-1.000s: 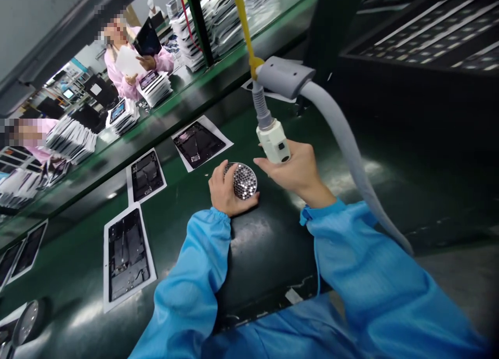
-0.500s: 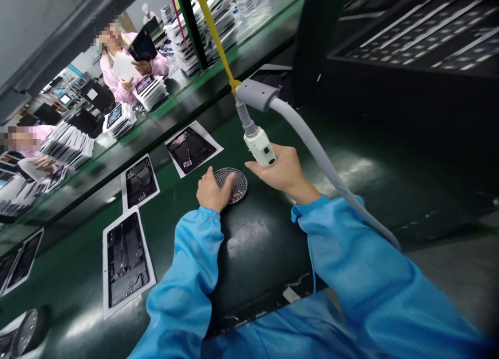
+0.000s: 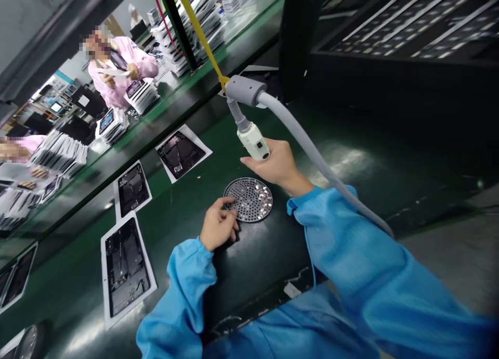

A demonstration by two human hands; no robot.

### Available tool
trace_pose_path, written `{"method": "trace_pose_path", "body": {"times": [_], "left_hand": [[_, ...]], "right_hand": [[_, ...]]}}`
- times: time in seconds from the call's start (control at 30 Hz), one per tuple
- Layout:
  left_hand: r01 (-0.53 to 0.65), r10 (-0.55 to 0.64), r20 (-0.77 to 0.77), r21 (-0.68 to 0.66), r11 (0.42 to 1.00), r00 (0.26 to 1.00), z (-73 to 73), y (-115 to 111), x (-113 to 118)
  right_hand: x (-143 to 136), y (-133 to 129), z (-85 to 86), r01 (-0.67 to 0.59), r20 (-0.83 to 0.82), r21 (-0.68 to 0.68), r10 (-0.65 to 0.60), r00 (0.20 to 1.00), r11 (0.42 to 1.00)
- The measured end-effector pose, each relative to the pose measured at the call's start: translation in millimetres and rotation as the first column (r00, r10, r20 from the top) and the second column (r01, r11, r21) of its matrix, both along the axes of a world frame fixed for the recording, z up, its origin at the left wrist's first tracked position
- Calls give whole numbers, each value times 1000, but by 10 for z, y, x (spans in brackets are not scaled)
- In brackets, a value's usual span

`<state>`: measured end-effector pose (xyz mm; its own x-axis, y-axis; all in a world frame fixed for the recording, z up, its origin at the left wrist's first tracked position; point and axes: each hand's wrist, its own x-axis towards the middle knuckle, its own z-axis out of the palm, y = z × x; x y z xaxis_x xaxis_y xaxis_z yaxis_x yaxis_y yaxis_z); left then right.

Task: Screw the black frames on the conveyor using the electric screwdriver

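My right hand point(image 3: 279, 164) is wrapped around a white blocky handpiece point(image 3: 254, 142) with a dark button-like spot. A ribbed grey sleeve joins its upper end to a thick grey cable point(image 3: 304, 129), and a yellow strap point(image 3: 200, 28) holds the cable from above. Just left of it, my left hand point(image 3: 219, 223) is at the left rim of a round perforated metal tray point(image 3: 249, 203). Its index finger reaches over the rim, apart from the thumb, and I see nothing held there. Small shiny pieces lie on the tray, mostly along its right side.
Opened tablet housings point(image 3: 127, 268) with white frames lie left on the green bench point(image 3: 175, 244). Another round dish point(image 3: 29, 343) is at the lower left. Across a raised ledge, people in pink point(image 3: 117, 67) handle stacked parts. A dark rack point(image 3: 390, 31) stands at the right.
The round tray has come nearer to me and rightward, and more of it shows. My left hand has drawn back to its left rim. My right hand still grips the handpiece.
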<state>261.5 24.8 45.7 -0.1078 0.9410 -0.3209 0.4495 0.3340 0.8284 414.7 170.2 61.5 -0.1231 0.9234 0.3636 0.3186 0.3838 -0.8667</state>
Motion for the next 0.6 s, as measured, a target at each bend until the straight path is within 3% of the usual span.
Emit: {"method": "trace_pose_path", "body": {"times": [0.07,0.1,0.17,0.23,0.3,0.43,0.6], "left_hand": [[69,-63,94,-61,996,994,32,7,-111],[60,-58,37,-34,998,998,46,41,-198],[32,-10,-266,81,996,964,71,157,-408],[63,43,-577,162,985,816,100,313,-619],[91,64,-742,167,982,667,137,488,-795],[95,63,-855,130,987,515,228,841,-1001],[126,-60,-932,-16,992,357,331,1226,-1129]], "right_hand": [[-4,-3,3,7,1,-3,-7,1000,1000],[-8,-5,5,8,-1,-5,-8,1000,1000],[-18,-7,9,7,-5,-4,-7,1000,1000],[-28,-5,10,-3,-4,0,3,1000,1000],[-37,0,4,-14,7,-5,14,1000,1000],[-58,20,-28,-39,25,-32,40,999,999],[-80,43,-47,-89,11,-48,90,996,995]]}}
